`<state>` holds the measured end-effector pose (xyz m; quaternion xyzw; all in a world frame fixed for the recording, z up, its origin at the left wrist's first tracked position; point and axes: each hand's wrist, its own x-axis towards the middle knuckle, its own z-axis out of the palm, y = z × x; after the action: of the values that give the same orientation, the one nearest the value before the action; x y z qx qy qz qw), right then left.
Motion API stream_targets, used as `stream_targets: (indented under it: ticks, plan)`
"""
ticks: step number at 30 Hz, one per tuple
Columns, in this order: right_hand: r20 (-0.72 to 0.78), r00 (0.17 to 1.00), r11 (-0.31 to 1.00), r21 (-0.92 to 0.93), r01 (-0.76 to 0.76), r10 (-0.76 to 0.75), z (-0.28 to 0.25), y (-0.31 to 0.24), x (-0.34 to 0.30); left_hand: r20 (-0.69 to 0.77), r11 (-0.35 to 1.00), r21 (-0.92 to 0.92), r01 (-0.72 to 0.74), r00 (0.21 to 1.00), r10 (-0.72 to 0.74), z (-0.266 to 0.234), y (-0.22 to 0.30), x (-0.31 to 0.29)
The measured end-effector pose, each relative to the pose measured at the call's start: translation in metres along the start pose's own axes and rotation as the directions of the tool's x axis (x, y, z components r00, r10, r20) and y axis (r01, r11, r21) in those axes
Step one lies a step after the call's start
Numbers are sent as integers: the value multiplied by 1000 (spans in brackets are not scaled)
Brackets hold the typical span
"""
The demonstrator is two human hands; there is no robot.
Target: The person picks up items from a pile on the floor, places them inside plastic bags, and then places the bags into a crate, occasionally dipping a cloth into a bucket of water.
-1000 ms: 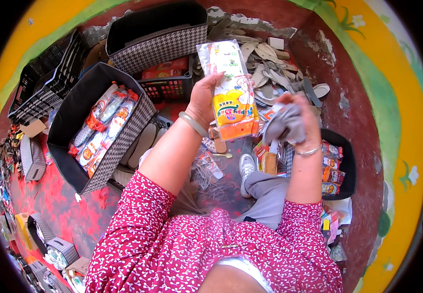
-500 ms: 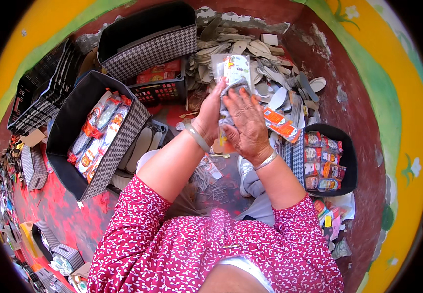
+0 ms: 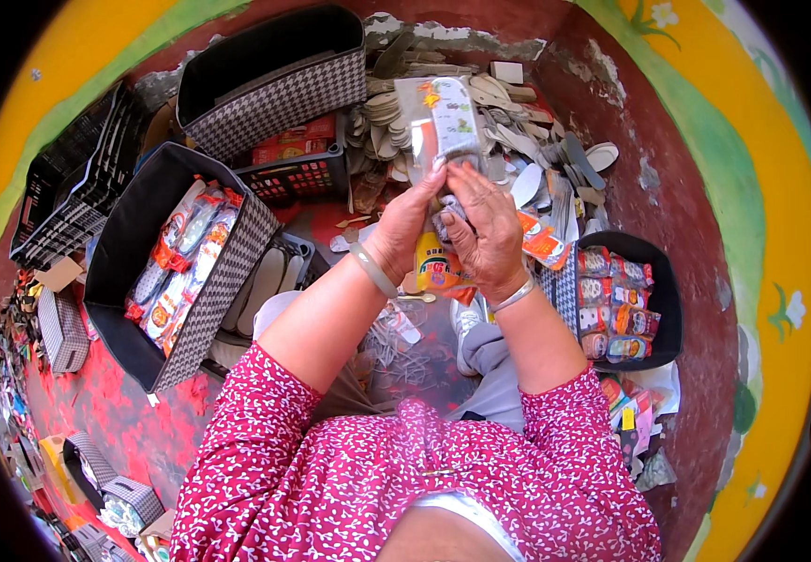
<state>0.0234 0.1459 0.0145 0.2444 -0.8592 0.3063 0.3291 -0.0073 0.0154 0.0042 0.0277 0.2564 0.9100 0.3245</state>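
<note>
Between my two hands is a pair of patterned socks (image 3: 455,122), white with small coloured figures, in a clear plastic bag (image 3: 418,126). A yellow and orange printed part of the bag (image 3: 436,270) hangs below my palms. My left hand (image 3: 407,223) is closed on the left side of the packet, its thumb pressing near the middle. Across from it, my right hand (image 3: 488,225) lies against the packet's other side, fingers together and curved around it. A bunched grey part of the socks shows between the palms.
At left, a houndstooth bin (image 3: 225,309) holds packaged socks (image 3: 180,267); another bin (image 3: 668,309) with similar packets stands at right. Behind my hands lies a heap of pale, foot-shaped boards (image 3: 508,140). Black crates (image 3: 77,178) and a larger houndstooth bin (image 3: 279,98) stand farther back.
The right hand's fingers have slid from the front of the socks to their side. More of the sock and clear bag shows above, and the yellow printed part has come into sight below.
</note>
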Motion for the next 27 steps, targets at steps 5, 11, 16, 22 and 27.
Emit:
stream_targets:
  ticks: [5,11,16,22,27]
  plan:
    - [10,988,955,255,-153,155,-1,-10,-4,32,994,-49,-98,994,100,2,11,0]
    - [323,634,-147,938,-315,702,-31,22,2,-82,1000,-15,12,997,-14,-7,29,0]
    - [-4,867,494,823,-281,499,-36,7,9,77,990,143,6,997,-17,-4,24,-5]
    - [131,979,987,40,155,-159,-9,9,3,96,949,268,167,975,-199,-10,7,-13]
    - [29,998,994,-89,58,-55,-18,12,14,295,744,660,104,875,-383,-18,-9,-5]
